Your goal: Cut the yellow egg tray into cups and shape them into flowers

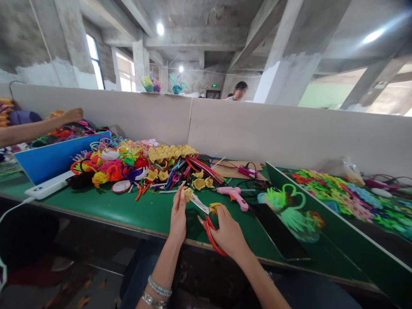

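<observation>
My left hand (179, 214) is closed on a small yellow carton piece (188, 194), held above the green table's front part. Red-handled scissors (210, 231) are in my right hand (227, 229), their blades pointing up and left with the tips at the piece. Beside my right fingers is another yellow bit (219, 207). Just beyond my hands lie several cut yellow cups (198, 184). The yellow egg carton (172, 152) rests on the craft pile behind them. A pink glue gun (234, 196) lies to the right of the scissors.
Colourful pipe cleaners (112, 165) heap up at left, near a blue divider (61, 156) and white power strip (48, 186). A dark tablet (278, 231) and green pipe-cleaner figures (298, 214) lie right, before a green divider (334, 214). Another person's arm (38, 128) reaches in at far left.
</observation>
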A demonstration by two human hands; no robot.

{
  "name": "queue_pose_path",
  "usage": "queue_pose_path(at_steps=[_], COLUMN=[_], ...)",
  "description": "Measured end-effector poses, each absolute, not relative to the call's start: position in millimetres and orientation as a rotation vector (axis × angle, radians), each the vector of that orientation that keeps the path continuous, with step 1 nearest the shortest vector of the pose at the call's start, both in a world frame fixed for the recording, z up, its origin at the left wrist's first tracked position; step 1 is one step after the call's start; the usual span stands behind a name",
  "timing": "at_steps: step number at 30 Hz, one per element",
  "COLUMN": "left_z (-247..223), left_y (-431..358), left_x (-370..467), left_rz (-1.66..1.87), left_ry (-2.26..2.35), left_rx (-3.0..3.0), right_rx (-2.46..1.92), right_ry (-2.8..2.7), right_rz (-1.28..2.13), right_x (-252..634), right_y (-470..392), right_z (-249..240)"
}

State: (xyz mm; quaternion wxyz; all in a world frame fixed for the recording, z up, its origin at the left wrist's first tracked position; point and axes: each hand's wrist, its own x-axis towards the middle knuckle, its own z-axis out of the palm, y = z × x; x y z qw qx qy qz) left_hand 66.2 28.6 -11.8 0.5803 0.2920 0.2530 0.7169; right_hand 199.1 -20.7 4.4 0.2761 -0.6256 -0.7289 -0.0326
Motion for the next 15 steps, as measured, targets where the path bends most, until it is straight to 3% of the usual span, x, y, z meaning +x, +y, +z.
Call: queue_pose_path(at_steps=[15], left_z=[-11.9], left_y=[26.5], left_x=[65.8], left_rz=[1.691], left_ry=[0.665], left_rx=[0.819], right_rx=[-1.715], right_ry=[-1.977], right_rz=[-0.063], right_x=[197.5], right_y=[-22.4], right_z=[6.3])
